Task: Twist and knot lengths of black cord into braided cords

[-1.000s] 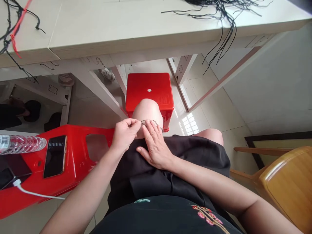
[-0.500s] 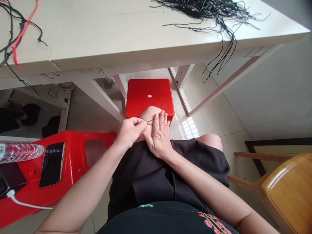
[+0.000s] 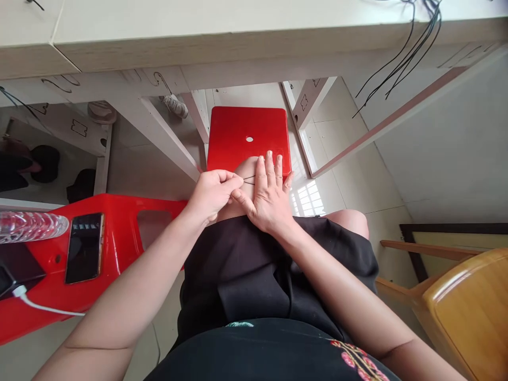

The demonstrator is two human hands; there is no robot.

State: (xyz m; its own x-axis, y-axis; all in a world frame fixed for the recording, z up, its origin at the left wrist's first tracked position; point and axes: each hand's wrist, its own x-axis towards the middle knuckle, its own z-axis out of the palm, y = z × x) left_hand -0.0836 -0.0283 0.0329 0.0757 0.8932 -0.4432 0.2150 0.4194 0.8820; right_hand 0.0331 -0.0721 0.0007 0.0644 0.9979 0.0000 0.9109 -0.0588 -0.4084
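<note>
Thin black cord (image 3: 249, 180) stretches across my bare knee (image 3: 245, 168) in two strands that spread apart toward the right. My left hand (image 3: 214, 193) pinches the cord between thumb and fingertips at the knee's left side. Flat on the knee, fingers spread, my right hand (image 3: 272, 193) lies over the strands. Where the strands run under my right palm is hidden. Beyond the knee stands a red plastic stool (image 3: 248, 127) with a small hole in its seat.
A pale table (image 3: 238, 45) crosses the top, with black cords (image 3: 408, 58) hanging over its edge. On a red stool (image 3: 123, 222) at left lie a phone (image 3: 84, 248), a clear bottle (image 3: 34, 226) and a dark box with a white cable. A wooden chair (image 3: 472, 301) stands at right.
The view has tilted down, so the heap of black cords and the red strand have left the picture. My right hand's fingers have spread wider. My left hand keeps its pinch.
</note>
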